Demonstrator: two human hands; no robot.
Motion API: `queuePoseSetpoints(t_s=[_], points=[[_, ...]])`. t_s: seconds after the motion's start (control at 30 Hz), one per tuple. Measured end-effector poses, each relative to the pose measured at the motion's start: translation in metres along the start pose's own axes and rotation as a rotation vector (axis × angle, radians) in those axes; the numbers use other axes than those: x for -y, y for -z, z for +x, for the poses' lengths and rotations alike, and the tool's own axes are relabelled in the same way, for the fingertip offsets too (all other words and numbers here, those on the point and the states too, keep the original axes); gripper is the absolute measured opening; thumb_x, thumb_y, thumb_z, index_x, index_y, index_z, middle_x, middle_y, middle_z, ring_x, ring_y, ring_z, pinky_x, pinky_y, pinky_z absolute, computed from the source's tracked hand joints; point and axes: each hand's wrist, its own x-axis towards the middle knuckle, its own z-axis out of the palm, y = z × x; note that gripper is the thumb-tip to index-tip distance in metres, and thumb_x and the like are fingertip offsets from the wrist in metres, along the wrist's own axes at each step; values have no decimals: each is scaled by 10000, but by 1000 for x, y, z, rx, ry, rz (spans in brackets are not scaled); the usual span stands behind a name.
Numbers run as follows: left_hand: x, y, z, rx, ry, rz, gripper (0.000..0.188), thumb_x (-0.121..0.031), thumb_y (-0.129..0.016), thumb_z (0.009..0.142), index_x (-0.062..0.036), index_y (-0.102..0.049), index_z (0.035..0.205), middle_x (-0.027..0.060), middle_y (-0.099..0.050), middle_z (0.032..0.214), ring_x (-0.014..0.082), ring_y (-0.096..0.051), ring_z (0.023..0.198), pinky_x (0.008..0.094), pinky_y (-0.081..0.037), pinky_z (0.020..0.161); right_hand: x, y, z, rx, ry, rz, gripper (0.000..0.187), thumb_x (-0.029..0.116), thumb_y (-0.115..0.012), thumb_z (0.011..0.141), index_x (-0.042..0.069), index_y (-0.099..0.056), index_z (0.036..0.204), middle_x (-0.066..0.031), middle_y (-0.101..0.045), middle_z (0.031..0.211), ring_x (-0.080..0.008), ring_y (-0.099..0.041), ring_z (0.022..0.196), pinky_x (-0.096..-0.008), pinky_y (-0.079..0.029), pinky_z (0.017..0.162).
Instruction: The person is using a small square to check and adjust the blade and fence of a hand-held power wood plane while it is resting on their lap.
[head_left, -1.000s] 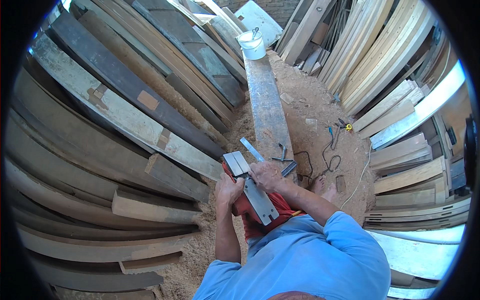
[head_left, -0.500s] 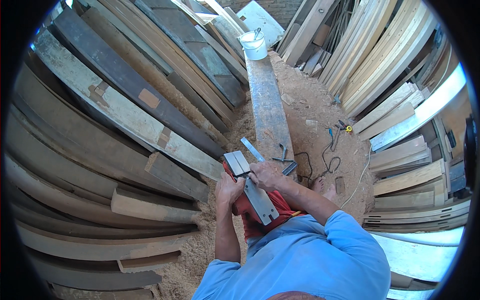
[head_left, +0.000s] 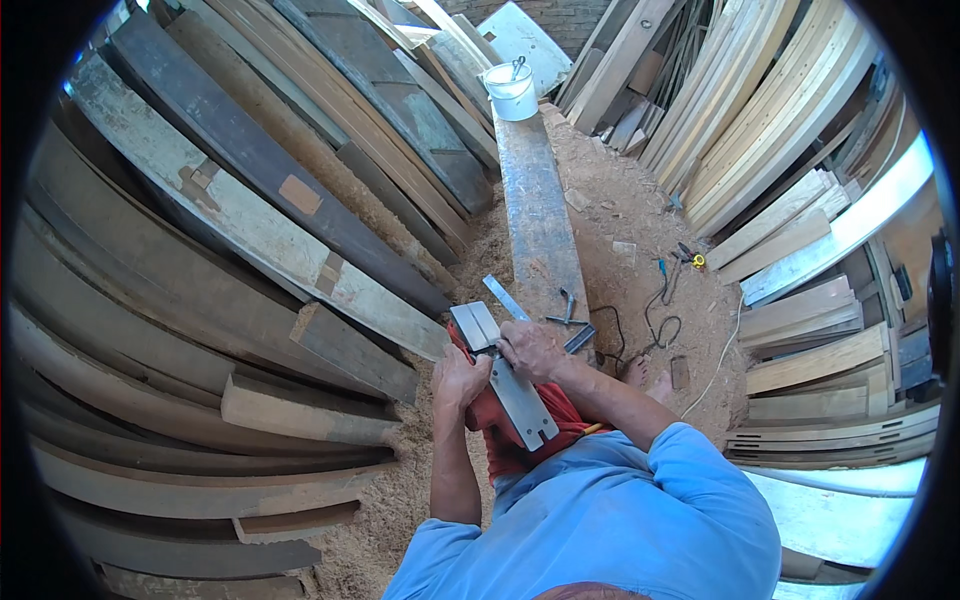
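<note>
An electric planer [head_left: 518,400] rests upside down on my lap, its flat silver sole facing up and its red body showing at the left side. My left hand [head_left: 461,378] is closed around its left side, thumb close to the gap between the two sole plates. Over that gap, my right hand [head_left: 530,348] has its fingers bunched and pressed down; whatever they pinch is hidden. Just beyond the hands lie a flat metal strip [head_left: 505,298] and a dark T-shaped tool [head_left: 568,309] on the end of a long worn plank [head_left: 545,215].
A white bucket [head_left: 512,97] with a handled tool in it stands at the plank's far end. Boards [head_left: 250,230] lean in rows along the left, and more timber [head_left: 765,110] along the right. A dark cord [head_left: 657,310] and pliers [head_left: 684,250] lie on the shavings-covered floor.
Both hands stay in nearly the same place on the planer. The whole view has shifted very slightly.
</note>
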Motion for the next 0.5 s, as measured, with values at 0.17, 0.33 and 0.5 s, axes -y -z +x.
queuePoseSetpoints(t_s=[0.17, 0.33, 0.5], points=[[8, -1, 1, -16, 19, 13, 742, -456, -590, 862, 146, -523, 1290, 383, -648, 1233, 507, -628, 1203, 524, -493, 1058, 22, 20, 4, 203, -132, 15, 335, 377, -556, 1045, 49, -626, 1033, -231, -686, 980, -405, -685, 974, -504, -530, 841], [4, 0, -1, -8, 26, -10, 738, -457, -596, 859, 142, -531, 1286, 381, -644, 1245, 500, -627, 1210, 527, -486, 1067, 13, 22, -7, -14, 8, 160, 309, 339, -576, 1041, 43, -630, 970, -219, -692, 958, -398, -684, 964, -510, -522, 846], [1, -2, 1, 9, 35, -15, 741, -458, -599, 860, 137, -532, 1295, 380, -631, 1275, 491, -619, 1229, 528, -473, 1085, 3, 12, -4, 87, -37, 123, 249, 281, -625, 1008, 34, -650, 997, -211, -681, 978, -400, -664, 1004, -498, -512, 902]])
